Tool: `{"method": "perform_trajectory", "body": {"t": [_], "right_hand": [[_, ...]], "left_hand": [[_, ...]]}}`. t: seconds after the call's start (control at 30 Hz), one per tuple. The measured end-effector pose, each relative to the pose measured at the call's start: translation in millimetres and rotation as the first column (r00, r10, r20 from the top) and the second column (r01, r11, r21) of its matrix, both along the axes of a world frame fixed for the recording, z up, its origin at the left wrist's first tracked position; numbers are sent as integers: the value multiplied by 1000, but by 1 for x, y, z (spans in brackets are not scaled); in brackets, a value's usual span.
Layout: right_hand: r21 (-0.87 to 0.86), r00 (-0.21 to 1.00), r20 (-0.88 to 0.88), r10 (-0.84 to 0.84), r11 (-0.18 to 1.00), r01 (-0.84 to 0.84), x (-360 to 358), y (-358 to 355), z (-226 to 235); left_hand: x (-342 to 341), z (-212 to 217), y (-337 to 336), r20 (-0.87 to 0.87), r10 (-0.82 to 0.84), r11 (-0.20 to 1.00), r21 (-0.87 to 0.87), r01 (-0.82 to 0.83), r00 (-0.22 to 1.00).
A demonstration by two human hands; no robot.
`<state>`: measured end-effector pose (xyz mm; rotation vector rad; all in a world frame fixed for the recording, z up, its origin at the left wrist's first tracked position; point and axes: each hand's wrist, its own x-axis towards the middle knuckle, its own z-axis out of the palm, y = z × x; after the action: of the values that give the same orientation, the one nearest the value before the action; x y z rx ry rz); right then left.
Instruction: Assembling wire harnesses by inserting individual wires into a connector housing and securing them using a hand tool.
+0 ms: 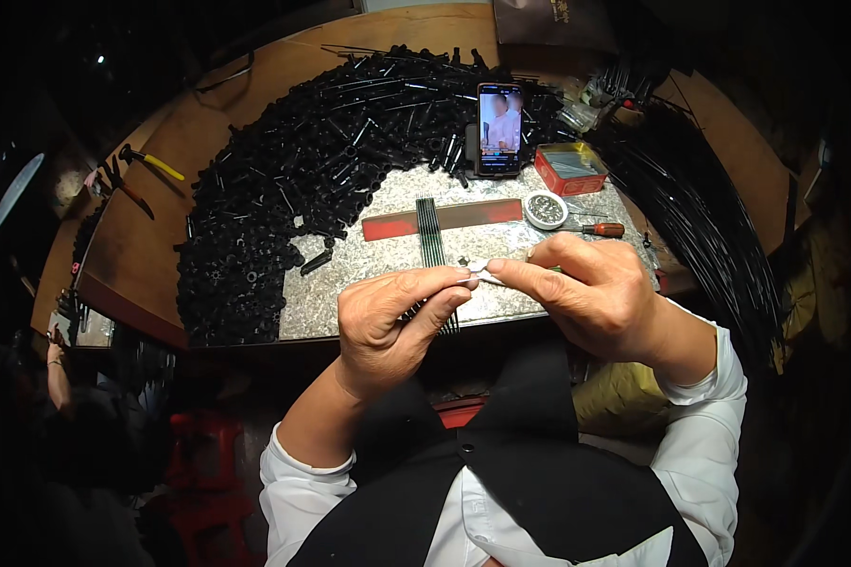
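Both forearms rise from the lower edge in white sleeves under a dark vest, converging over the near edge of a speckled stone slab (388,203). Left hand (392,317): palm turned inward, fingers curled, thumb and forefinger pressed together at the tip on a small pale piece (479,272); the other fingers fold loosely beneath. Right hand (591,293): knuckles up, wrist bent inward, fingertips meeting the left hand's at that same small piece, thumb and forefinger pinched on its other end; a thin greenish sliver shows just under the right forefinger, too small to identify. The piece sits between the two hands, held above the slab, not resting on it. Just beyond the left fingertips, a bundle of thin dark rods (431,231) lies across a flat red strip (444,218) and runs back under the left hand. Beyond the right hand: a small round tin (545,210) and a screwdriver (591,229) with a reddish-brown handle, side by side. Farther out, a phone (499,128) stands upright with its screen lit, a red box (571,168) to its right. A large heap of black tubular parts (293,180) spreads beyond and left of the left hand. Well left, pliers with yellow handles (151,163) lie on the wooden table (142,246). Long black rods (700,208) curve past the right hand.
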<state>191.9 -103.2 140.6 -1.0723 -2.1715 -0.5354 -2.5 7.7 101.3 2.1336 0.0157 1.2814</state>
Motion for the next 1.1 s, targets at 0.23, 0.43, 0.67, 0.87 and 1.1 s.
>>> {"method": "perform_trajectory", "body": {"t": [0.23,0.43,0.67,0.87,1.1], "right_hand": [[5,1000,29,-3,1000,3,-2,1,1],[4,1000,27,4,1000,-4,-3,1,2],[-22,999,44,17,1000,-16,-7,1,3],[-41,997,70,-38,998,41,-9,-2,2],[-74,999,-21,-46,996,45,-11,-4,5]], "left_hand": [[-2,1,-1,0,6,1000,2,-6,1000],[-3,0,0,0,23,1000,2,-23,1000],[-1,3,-2,-1,9,999,41,-9,1000],[-2,3,-2,-35,-2,1000,10,2,999],[2,-2,6,-123,-128,988,-106,115,984]]}}
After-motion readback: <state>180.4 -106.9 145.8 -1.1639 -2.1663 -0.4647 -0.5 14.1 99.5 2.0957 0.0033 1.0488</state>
